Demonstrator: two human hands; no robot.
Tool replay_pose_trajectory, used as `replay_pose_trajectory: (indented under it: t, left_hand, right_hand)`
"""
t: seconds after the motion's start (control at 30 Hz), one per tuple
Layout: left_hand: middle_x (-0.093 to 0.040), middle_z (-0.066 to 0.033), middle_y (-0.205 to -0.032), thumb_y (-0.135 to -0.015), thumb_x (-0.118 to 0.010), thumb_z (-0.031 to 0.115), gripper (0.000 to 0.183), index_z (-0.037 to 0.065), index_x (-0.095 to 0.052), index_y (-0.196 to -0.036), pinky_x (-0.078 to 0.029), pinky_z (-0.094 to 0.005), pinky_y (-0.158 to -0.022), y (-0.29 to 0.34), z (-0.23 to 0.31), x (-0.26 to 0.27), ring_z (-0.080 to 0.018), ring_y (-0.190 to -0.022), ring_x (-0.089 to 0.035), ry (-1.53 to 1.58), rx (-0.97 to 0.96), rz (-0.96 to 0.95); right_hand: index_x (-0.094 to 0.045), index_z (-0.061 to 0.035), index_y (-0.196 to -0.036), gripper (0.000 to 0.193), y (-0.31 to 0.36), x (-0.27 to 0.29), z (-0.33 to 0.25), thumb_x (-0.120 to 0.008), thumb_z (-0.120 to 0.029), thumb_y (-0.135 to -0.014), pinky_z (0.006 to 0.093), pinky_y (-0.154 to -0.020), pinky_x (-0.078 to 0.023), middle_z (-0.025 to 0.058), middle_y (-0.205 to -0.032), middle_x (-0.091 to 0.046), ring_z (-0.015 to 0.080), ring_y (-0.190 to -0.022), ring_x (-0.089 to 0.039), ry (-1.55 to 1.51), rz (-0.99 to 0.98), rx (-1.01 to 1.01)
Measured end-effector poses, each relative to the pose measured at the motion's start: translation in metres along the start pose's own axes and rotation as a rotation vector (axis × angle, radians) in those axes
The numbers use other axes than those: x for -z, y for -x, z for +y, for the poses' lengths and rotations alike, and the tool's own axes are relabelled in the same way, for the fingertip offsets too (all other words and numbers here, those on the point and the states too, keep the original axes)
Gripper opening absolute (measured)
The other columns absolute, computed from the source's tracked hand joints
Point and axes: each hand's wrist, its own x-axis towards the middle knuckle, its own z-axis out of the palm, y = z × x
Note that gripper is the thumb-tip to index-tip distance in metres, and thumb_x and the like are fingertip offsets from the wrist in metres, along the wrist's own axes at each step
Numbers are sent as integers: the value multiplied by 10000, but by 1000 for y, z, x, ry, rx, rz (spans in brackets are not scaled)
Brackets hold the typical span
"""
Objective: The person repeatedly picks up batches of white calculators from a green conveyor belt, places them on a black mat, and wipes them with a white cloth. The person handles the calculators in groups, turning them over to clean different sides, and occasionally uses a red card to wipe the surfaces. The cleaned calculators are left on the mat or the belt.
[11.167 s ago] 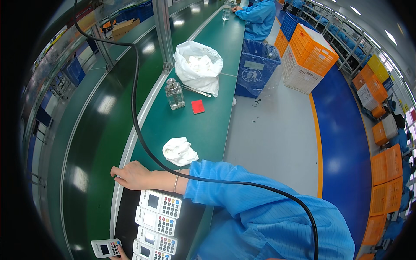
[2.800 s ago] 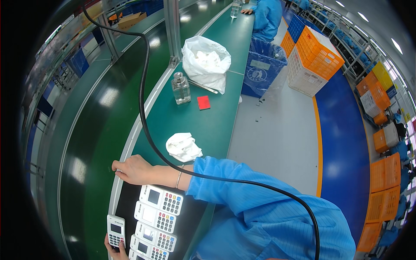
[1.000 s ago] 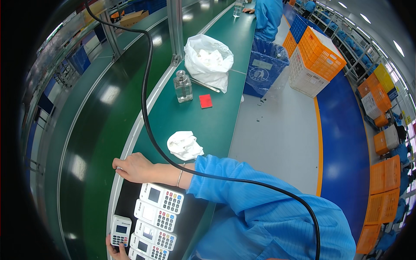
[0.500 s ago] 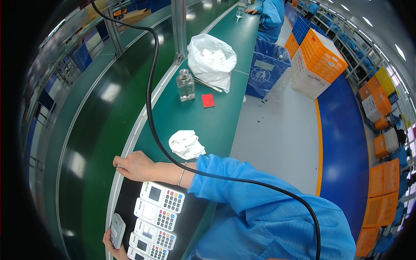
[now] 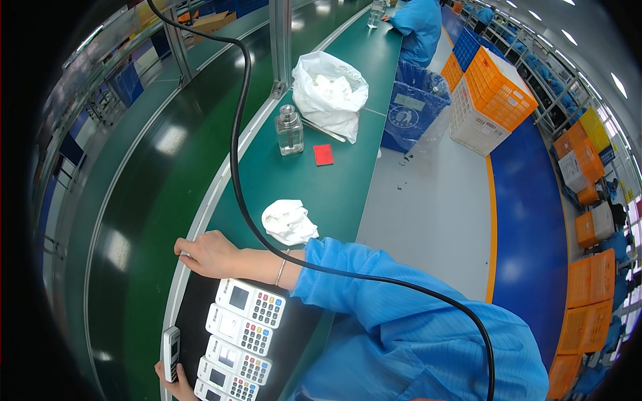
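My left hand [image 5: 176,385] comes in at the lower left and grips a white payment terminal [image 5: 172,354] by its lower end. The terminal stands on edge beside the metal rail, its dark screen and keys turned toward the right. My right hand [image 5: 208,255] rests farther up over the same rail with the fingers curled together; anything inside them is hidden. Several more white payment terminals [image 5: 244,329] lie in a row on a black mat [image 5: 294,332], screens and keypads up, between my hands and the blue right sleeve.
Beyond my right arm lie a crumpled white cloth [image 5: 289,222], a red square pad [image 5: 323,155], a clear bottle [image 5: 289,134] and a white bag [image 5: 341,110]. A black cable [image 5: 235,147] hangs across the view. Right of the bench stands a blue bin [image 5: 409,113]; another person [image 5: 418,30] works beyond.
The payment terminal in my left hand has turned from its grey back to show its side, screen and keys. My right hand stays almost where it was.
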Motion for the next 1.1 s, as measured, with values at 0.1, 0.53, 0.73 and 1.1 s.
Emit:
replay_pose_trajectory:
  t: [0.1,0.53,0.73,1.1]
  left_hand:
    - [-553,-128,-1180,-996,-623,157,312,-29,-531,-1229,-422,-350,-978,-12,-66,9,-222,-1040,-550,-42,-58,-62]
    - [-584,-140,-1301,-1047,-566,189,434,-8,-461,-1419,-457,-346,-1026,-18,-76,3,-217,-1168,-572,258,-104,97]
    - [-544,-158,-1401,-1032,-584,182,479,6,-449,-1457,-440,-374,-1061,-12,-52,5,-248,-1237,-555,364,-67,46]
    - [-567,-103,-1126,-917,-692,150,331,37,-665,-1228,-446,-315,-933,-10,-10,-8,-217,-1066,-555,86,-229,86]
  right_hand:
    - [-609,-74,-1064,161,-1,0,-2,-602,-201,-964,457,-594,-512,105,-618,-646,328,-572,-646,35,-23,17]
    - [-611,-76,-1013,151,1,3,-2,-604,-214,-952,499,-588,-500,144,-568,-595,368,-554,-631,3,-8,-8]
    - [-607,-102,-1061,166,0,6,-2,-592,-234,-963,485,-612,-512,121,-607,-625,351,-596,-652,48,-28,8]
    - [-641,-168,-1131,192,-1,6,3,-615,-278,-977,467,-611,-516,99,-653,-658,347,-645,-677,86,-108,-102]
